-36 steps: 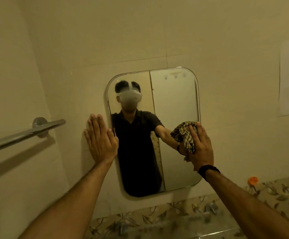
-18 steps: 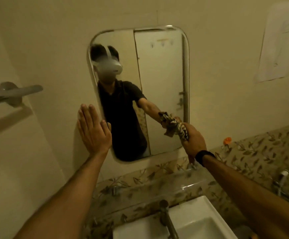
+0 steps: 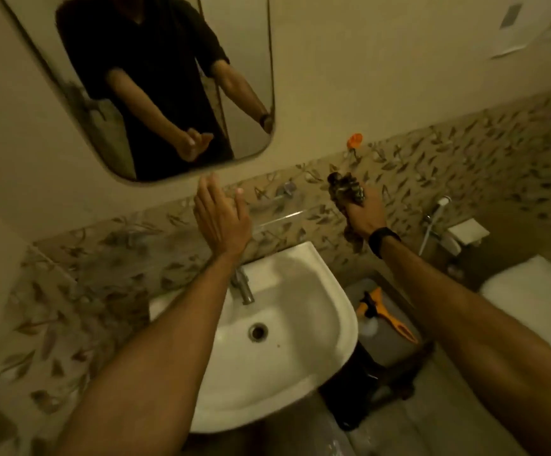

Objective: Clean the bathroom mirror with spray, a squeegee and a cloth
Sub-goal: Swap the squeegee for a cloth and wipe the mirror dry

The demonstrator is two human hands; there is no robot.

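One cloth (image 3: 346,189) gripped in right hand (image 3: 364,215) fingers. Left hand (image 3: 221,218) held flat, fingers straight, under mirror (image 3: 254,60). Sink (image 3: 303,268) seen below, only drain inside.

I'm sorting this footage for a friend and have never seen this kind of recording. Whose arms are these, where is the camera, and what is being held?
There is no machine here. A person wears a wide-angle camera on the head, looking forward and down, so the two arms reaching in from the bottom are their own. The dark figure in the mirror is only that person's reflection.

The left hand is open, fingers straight, raised in front of the wall just below the mirror. The right hand has its grip closed around a bunched checked cloth, held in front of the leaf-patterned tiles.

Below them is a white washbasin with a metal tap. To its right, lower down, an orange-handled squeegee lies on a surface beside what looks like a white bottle, too blurred to be sure. Part of a toilet shows at the right edge.
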